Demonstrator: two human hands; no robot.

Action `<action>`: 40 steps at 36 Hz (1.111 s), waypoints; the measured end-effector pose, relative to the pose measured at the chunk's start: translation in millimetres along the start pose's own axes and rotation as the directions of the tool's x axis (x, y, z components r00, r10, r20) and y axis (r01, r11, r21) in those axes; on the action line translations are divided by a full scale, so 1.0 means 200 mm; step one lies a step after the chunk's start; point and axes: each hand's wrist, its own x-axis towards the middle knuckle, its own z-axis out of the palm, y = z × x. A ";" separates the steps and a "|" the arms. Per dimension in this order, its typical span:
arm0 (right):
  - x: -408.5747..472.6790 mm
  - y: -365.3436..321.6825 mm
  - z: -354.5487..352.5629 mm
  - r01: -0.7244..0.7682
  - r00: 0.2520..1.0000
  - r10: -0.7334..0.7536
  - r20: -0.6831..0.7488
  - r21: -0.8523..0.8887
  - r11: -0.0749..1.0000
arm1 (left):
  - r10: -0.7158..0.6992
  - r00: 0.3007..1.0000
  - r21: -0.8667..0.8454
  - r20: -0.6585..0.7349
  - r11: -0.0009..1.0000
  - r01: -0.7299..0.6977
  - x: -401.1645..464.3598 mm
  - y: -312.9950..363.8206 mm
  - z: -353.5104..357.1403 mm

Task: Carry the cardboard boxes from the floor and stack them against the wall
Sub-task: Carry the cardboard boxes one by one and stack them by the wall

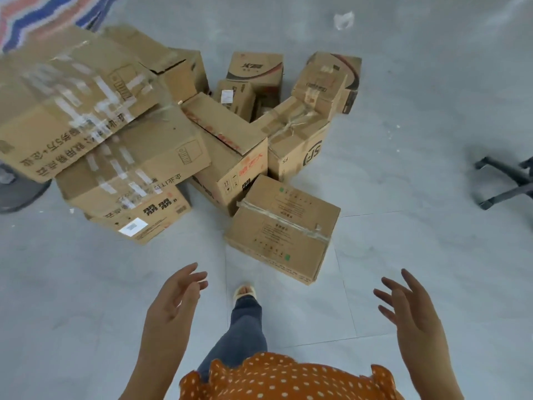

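Observation:
Several brown cardboard boxes lie in a loose pile on the grey floor. The nearest box (pixel 281 229), sealed with tape, sits just ahead of my foot. To its left, large taped boxes (pixel 72 108) lean on one another in a heap, and smaller boxes (pixel 255 72) stand at the back. My left hand (pixel 173 304) is raised, fingers relaxed and spread, holding nothing, below and left of the nearest box. My right hand (pixel 409 310) is also open and empty, held out to the right of that box.
A black chair base (pixel 507 180) stands at the right edge. A dark round stand base (pixel 20 192) sits at the left, under the big boxes. A striped woven sheet (pixel 43 15) lies at top left. A scrap of plastic (pixel 343 20) lies far back.

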 end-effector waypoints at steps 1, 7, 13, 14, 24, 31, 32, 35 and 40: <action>0.05 -0.03 0.05 -0.009 1.000 0.009 -0.028 0.008 1.000 | 0.007 1.000 0.008 0.022 1.000 -0.007 0.10 0.03 -0.01; 0.34 -0.11 0.28 -0.081 0.987 0.082 -0.139 0.009 0.997 | -0.028 0.989 0.069 0.146 0.997 0.018 0.65 0.10 -0.02; 0.71 0.15 0.45 -0.258 0.960 0.234 -0.152 -0.169 0.951 | -0.128 0.962 0.191 0.243 0.978 0.082 1.15 -0.04 0.17; 0.78 0.22 0.48 -0.288 0.954 0.262 -0.143 -0.205 0.936 | -0.142 0.957 0.211 0.254 0.974 0.088 1.23 -0.09 0.23; 1.41 1.18 0.81 -0.556 0.822 0.559 -0.109 -0.363 0.747 | -0.331 0.892 0.507 0.309 0.850 0.141 1.95 -1.04 0.82; 1.73 1.96 1.08 -0.622 0.767 0.621 -0.162 -0.426 0.657 | -0.254 0.935 0.669 0.249 0.743 0.023 2.39 -1.80 1.21; 1.76 2.05 1.11 -0.641 0.756 0.629 -0.182 -0.399 0.655 | -0.262 0.949 0.682 0.174 0.727 0.076 2.45 -1.89 1.24; 1.82 2.29 1.16 -0.720 0.693 0.686 -0.221 -0.267 0.641 | -0.381 0.924 0.632 -0.034 0.708 0.315 2.60 -2.09 1.31; 1.83 2.48 1.21 -0.733 0.680 0.701 -0.215 -0.176 0.657 | -0.505 0.863 0.480 -0.015 0.753 0.449 2.71 -2.30 1.35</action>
